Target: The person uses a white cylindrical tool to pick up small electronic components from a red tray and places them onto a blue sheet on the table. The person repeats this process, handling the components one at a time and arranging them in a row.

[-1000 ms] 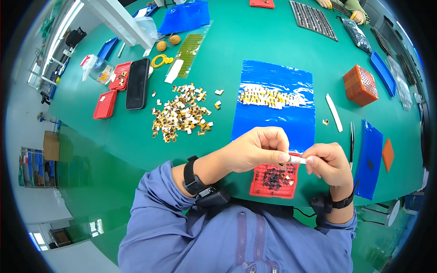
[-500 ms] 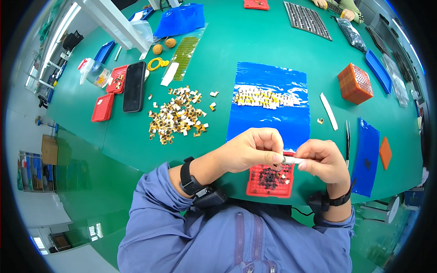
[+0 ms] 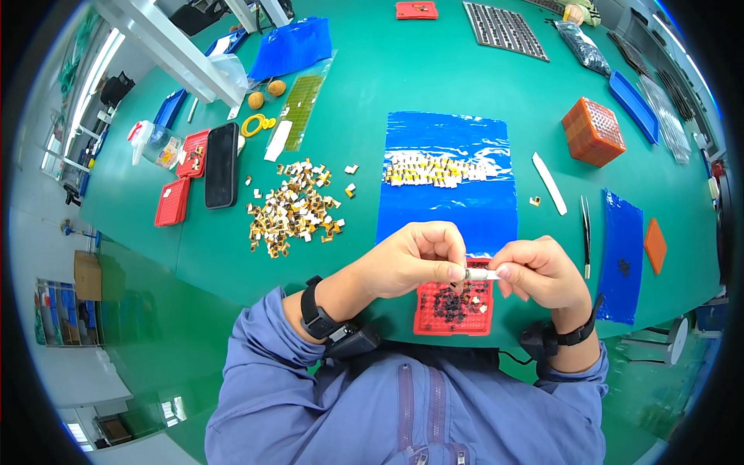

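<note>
My left hand (image 3: 418, 256) and my right hand (image 3: 540, 271) meet above a red tray (image 3: 453, 328). Between them lies a white strip-like tool (image 3: 482, 274), its right end pinched in my right thumb and fingers. The left thumb and fingertips are closed at its other end on a small piece, mostly hidden. Small black parts (image 3: 451, 304) and a few white bits sit in the tray. Just beyond, a blue sheet (image 3: 446, 213) carries rows of small white-and-yellow pieces (image 3: 438, 170). Left of it is a loose pile of similar pieces (image 3: 291, 213).
Tweezers (image 3: 586, 236), a white strip (image 3: 549, 184), another blue sheet (image 3: 620, 271) and an orange block (image 3: 655, 246) lie right. An orange tray stack (image 3: 594, 132) stands farther back. At left are a black phone (image 3: 222, 166), red boxes (image 3: 172, 203) and a clear jar (image 3: 159, 146).
The whole view has shifted slightly. Both hands still hold their pinch over the red tray, and more of the white tool shows between the fingertips.
</note>
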Available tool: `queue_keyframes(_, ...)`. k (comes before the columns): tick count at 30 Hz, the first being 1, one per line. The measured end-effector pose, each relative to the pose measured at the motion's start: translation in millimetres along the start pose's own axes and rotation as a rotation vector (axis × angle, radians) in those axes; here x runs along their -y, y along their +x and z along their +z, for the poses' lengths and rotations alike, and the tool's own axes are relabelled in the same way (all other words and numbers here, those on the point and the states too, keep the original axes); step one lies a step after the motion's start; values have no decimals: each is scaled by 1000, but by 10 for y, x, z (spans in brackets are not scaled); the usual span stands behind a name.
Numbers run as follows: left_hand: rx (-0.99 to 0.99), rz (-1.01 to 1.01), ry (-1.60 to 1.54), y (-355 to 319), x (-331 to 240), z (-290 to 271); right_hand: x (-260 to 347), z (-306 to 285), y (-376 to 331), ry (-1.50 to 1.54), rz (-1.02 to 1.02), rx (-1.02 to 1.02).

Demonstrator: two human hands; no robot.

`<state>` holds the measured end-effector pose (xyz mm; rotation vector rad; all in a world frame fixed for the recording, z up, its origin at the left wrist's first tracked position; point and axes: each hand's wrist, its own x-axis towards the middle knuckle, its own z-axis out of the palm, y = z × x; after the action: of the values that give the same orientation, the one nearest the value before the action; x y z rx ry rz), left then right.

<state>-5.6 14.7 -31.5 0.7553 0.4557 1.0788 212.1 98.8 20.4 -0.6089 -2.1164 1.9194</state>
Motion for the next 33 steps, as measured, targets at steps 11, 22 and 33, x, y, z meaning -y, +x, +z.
queue_keyframes(11, 44, 30, -65, 11, 19, -1, -68, 3, 5, 2, -26, 12)
queue_keyframes(22, 40, 30, -65, 9, 19, 2, -46, 15, 5, -40, -116, -33)
queue_keyframes(33, 23, 19, -46, 17, 18, 13, -134, 22, 10, 61, -145, -48)
